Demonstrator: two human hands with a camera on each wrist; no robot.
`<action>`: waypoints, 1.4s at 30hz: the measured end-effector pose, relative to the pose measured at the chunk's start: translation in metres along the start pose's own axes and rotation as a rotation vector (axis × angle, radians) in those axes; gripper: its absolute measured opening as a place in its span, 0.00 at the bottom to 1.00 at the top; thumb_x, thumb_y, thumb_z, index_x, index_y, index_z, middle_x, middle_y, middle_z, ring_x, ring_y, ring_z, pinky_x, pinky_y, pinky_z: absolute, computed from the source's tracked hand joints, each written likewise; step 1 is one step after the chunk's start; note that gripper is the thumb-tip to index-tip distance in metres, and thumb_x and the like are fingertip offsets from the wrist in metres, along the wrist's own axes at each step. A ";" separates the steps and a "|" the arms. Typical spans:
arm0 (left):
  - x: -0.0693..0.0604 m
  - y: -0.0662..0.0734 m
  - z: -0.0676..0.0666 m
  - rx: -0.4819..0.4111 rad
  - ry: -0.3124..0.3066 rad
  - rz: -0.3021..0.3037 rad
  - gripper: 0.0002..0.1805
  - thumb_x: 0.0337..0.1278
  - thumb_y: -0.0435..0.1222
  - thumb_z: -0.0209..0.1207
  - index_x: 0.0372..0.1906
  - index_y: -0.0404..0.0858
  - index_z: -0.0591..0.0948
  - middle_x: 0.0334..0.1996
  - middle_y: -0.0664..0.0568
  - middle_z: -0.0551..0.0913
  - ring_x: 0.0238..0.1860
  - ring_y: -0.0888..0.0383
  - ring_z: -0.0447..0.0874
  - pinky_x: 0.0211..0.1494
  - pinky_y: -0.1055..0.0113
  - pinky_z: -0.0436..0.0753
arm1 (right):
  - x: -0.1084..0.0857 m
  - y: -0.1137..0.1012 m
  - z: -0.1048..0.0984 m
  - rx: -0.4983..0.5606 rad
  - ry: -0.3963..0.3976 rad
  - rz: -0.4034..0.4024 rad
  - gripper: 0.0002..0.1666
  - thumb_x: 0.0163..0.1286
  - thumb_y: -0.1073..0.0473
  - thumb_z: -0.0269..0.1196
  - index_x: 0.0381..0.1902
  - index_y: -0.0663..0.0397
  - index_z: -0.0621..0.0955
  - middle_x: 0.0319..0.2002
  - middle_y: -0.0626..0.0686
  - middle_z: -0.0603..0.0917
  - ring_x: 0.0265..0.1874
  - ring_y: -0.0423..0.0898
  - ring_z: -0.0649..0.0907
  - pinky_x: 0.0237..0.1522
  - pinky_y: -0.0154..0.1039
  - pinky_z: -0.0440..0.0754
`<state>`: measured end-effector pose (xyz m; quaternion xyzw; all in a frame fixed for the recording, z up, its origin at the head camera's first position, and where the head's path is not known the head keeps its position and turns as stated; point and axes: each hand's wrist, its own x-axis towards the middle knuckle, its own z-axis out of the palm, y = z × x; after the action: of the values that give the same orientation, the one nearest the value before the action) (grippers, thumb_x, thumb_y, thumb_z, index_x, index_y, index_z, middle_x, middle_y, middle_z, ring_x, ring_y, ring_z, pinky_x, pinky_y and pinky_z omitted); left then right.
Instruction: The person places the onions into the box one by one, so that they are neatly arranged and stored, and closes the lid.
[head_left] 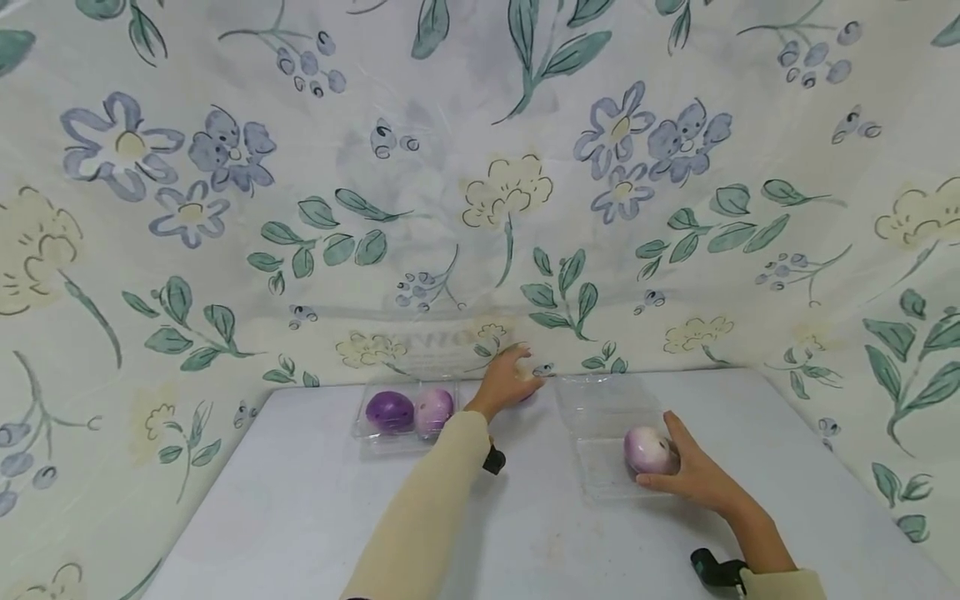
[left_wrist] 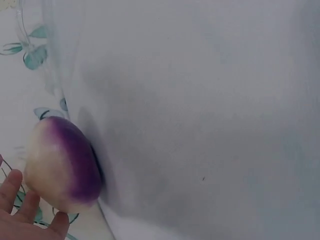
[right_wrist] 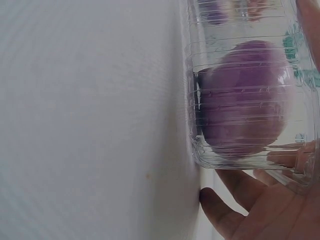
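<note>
At the table's back edge, my left hand [head_left: 504, 385] reaches over a purple-and-white onion [left_wrist: 64, 165]. Its fingers [left_wrist: 22, 205] are spread beside the onion, and one fingertip seems to touch it. Most of that onion is hidden by the hand in the head view. On the right, my right hand [head_left: 697, 467] curves round the near right corner of an open clear plastic box [head_left: 600, 479]. Another onion [head_left: 647, 450] sits inside that box. In the right wrist view, fingers [right_wrist: 220, 212] curl outside the box wall, close to the tabletop.
A second clear plastic box [head_left: 386, 450] stands at the back left. It holds a dark purple onion [head_left: 389, 412] and a paler onion [head_left: 433, 412]. Behind the white table [head_left: 277, 508] hangs a floral cloth [head_left: 450, 167], which meets the table's back edge.
</note>
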<state>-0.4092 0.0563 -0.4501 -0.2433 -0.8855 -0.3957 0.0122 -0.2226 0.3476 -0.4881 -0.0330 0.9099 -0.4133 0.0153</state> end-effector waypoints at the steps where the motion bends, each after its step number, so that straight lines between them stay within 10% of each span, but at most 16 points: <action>1: -0.001 -0.001 0.001 -0.008 0.007 -0.012 0.33 0.56 0.45 0.66 0.65 0.35 0.74 0.67 0.42 0.74 0.68 0.43 0.70 0.73 0.50 0.67 | 0.000 0.000 0.001 0.002 0.002 0.000 0.73 0.57 0.44 0.72 0.76 0.70 0.36 0.76 0.74 0.36 0.72 0.76 0.53 0.70 0.70 0.51; 28: -0.006 -0.011 0.012 0.004 0.028 -0.064 0.27 0.48 0.37 0.72 0.54 0.31 0.80 0.53 0.39 0.80 0.51 0.46 0.76 0.55 0.53 0.77 | 0.002 -0.006 -0.001 -0.005 0.002 -0.011 0.71 0.58 0.46 0.72 0.77 0.69 0.37 0.76 0.74 0.37 0.72 0.76 0.55 0.69 0.70 0.55; 42: -0.015 -0.011 0.019 -0.110 -0.072 -0.162 0.31 0.47 0.36 0.71 0.59 0.34 0.77 0.56 0.40 0.79 0.49 0.48 0.77 0.56 0.51 0.76 | 0.001 0.002 0.001 -0.006 0.010 -0.007 0.73 0.57 0.44 0.72 0.76 0.70 0.36 0.76 0.75 0.36 0.72 0.76 0.54 0.70 0.69 0.52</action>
<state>-0.3976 0.0570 -0.4742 -0.1853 -0.8791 -0.4343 -0.0649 -0.2237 0.3481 -0.4898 -0.0345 0.9110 -0.4109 0.0093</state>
